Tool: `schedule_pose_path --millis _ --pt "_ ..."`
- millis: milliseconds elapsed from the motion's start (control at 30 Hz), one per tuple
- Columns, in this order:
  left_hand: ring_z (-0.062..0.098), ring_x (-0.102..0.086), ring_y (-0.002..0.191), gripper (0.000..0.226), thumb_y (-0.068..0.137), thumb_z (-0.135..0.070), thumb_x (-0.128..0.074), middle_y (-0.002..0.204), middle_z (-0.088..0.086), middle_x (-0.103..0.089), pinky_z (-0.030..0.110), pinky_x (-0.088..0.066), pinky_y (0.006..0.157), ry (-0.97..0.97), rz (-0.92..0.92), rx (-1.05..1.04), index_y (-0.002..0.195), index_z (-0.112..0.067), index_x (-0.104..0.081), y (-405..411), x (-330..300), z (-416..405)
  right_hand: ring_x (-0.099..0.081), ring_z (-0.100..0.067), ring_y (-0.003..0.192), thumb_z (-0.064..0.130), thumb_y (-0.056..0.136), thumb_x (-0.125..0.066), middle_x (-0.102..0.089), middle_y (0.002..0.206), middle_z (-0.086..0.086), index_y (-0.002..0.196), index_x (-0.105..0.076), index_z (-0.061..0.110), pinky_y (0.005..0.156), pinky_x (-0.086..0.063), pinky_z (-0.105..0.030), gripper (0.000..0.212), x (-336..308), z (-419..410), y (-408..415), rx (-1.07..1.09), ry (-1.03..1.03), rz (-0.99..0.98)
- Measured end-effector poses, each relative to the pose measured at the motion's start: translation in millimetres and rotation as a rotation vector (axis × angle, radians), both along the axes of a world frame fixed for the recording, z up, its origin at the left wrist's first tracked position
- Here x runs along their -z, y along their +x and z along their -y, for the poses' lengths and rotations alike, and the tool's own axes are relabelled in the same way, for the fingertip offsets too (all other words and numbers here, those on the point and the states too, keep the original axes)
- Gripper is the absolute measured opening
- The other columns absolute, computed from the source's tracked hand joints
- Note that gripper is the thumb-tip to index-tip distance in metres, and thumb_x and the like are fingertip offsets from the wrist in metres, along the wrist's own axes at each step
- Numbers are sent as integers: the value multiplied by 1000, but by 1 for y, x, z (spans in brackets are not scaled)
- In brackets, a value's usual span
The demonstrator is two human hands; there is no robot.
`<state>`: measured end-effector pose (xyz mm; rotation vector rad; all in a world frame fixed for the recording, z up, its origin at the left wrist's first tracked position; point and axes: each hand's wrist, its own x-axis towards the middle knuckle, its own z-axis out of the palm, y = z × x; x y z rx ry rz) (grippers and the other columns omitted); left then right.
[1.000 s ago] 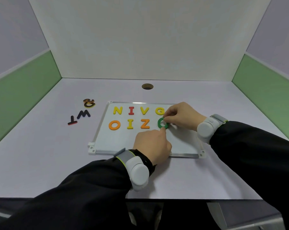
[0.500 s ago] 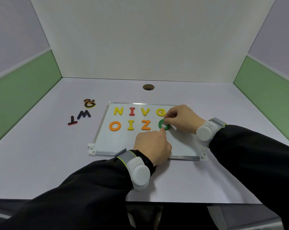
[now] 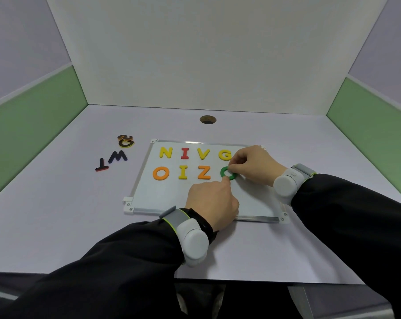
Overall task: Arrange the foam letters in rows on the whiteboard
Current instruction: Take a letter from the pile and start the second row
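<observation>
Green ring letter [image 3: 227, 173] lies flat, axisless.

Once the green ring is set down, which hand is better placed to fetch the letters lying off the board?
Probably the left hand: the W and T lie left of the whiteboard, while the right hand pinches the green letter.

Looking like a staged recording booth or lab desk, not a home: a plain pale tabletop [image 3: 56, 226] is sitting boxed in by a white back panel [image 3: 194, 54] across the upper frame and green side panels [image 3: 29, 125] running along the left and right edges. A round cable hole [image 3: 208, 119] is showing at upper centre, and matching grey wrist-worn devices [image 3: 191, 236] are sitting on both black sleeves [image 3: 125, 261] in the lower frame.
</observation>
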<state>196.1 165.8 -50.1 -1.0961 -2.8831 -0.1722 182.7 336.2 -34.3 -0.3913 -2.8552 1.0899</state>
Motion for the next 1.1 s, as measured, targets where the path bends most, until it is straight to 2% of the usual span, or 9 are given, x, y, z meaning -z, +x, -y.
schedule_pose_path --millis 667,833,900,1033,1100 --pt "24 -50 68 46 97 -31 -35 79 2 -53 32 -33 58 -7 14 -3 138 -13 -41 1 -2 0 -64 -14 79 18 87 -68 -72 88 1 90 -75 13 64 -44 -17 10 2 -2 -1 14 5 4" --pt "25 -50 68 39 97 -31 -36 79 2 -52 32 -33 57 -15 2 11 130 -12 -45 1 -3 1 -65 -14 82 18 86 -69 -72 89 2 90 -76 12 67 -46 -18 10 2 -1 -3 37 -34 -5" --pt "25 -51 68 35 96 -30 -37 78 2 -52 32 -33 57 -15 -1 14 124 -12 -48 1 -4 2 -63 -12 76 17 86 -70 -71 86 1 90 -76 10 67 -46 -19 10 0 -3 -4 76 -101 -20" --pt "26 -50 66 22 95 -27 -39 71 1 -47 31 -30 54 15 11 32 105 -11 -51 1 -5 6 -60 -15 61 12 85 -68 -67 73 -1 88 -74 6 51 -44 -18 9 -7 -5 -3 137 -187 -22" --pt "26 -50 65 17 95 -26 -39 69 0 -45 31 -29 54 20 19 41 96 -12 -50 1 -6 9 -60 -17 60 11 84 -68 -66 73 -3 86 -74 5 53 -47 -22 8 -11 -4 -4 156 -218 -53"
